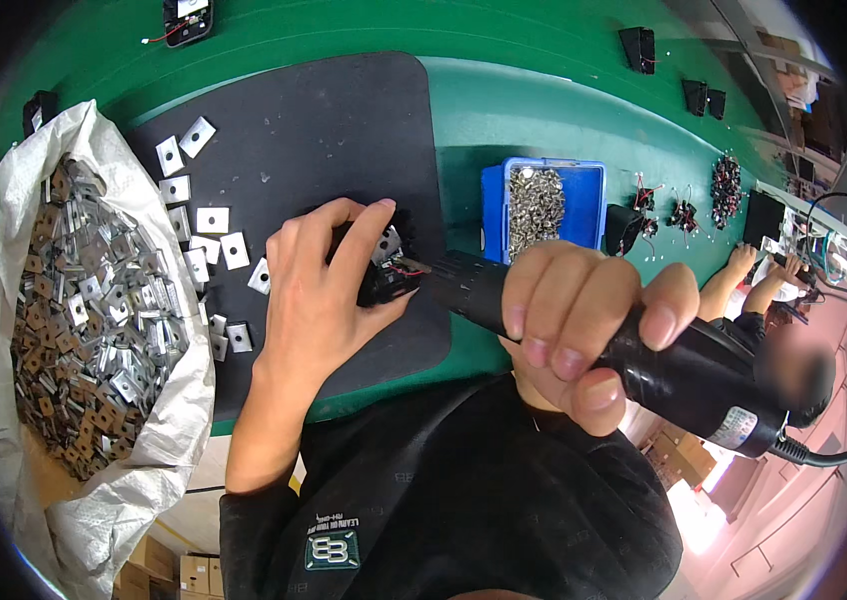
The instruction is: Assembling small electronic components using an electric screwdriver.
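Note:
My left hand (319,285) is closed around a small black plastic housing (382,284) that has thin red wires and a bit of metal inside. It holds the housing over the black mat (344,120). In my right hand (579,330) is a black electric screwdriver (679,375), its fingers wrapped around the barrel. The screwdriver lies nearly level and its tip reaches into the right side of the housing. Exactly where the tip touches is hard to make out. Left of my left hand, several square metal plates with holes (234,250) lie scattered on the mat.
A white woven sack (179,440) full of metal plates stands at the left. A blue bin (594,205) of small screws sits beyond the screwdriver. Wired parts (684,214) and black housings (638,50) lie along the green bench. A co-worker (759,320) is at the far right.

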Available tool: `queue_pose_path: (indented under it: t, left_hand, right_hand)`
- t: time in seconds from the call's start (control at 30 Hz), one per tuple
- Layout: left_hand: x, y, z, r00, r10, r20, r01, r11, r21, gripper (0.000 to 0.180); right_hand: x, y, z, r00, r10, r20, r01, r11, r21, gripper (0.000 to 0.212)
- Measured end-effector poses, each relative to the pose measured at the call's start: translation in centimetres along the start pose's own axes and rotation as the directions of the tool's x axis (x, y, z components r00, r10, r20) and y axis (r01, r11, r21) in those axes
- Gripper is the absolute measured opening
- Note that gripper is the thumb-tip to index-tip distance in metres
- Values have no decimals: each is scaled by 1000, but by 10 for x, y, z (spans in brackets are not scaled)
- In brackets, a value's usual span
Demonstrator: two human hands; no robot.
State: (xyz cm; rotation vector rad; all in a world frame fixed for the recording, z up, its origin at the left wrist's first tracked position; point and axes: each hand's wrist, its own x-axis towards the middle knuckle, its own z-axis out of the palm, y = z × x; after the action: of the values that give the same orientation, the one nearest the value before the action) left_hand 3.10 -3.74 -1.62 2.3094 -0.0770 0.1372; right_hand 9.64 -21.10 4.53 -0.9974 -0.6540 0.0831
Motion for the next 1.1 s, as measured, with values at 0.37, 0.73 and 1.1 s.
queue_pose_path:
  t: [0.37,0.73,1.1]
  left_hand:
    - [0,-1,1,999,-32,-8,32,999,-39,68]
    - [1,0,0,999,-34,13,34,999,-37,68]
    - [1,-8,-6,999,7,38,-6,999,-39,71]
  right_hand:
    - [-2,12,-5,999,-22,40,20,999,49,47]
    - [2,9,2,996,92,-7,-93,993,-70,36]
    - [10,23,-3,971,23,237,-7,998,-65,34]
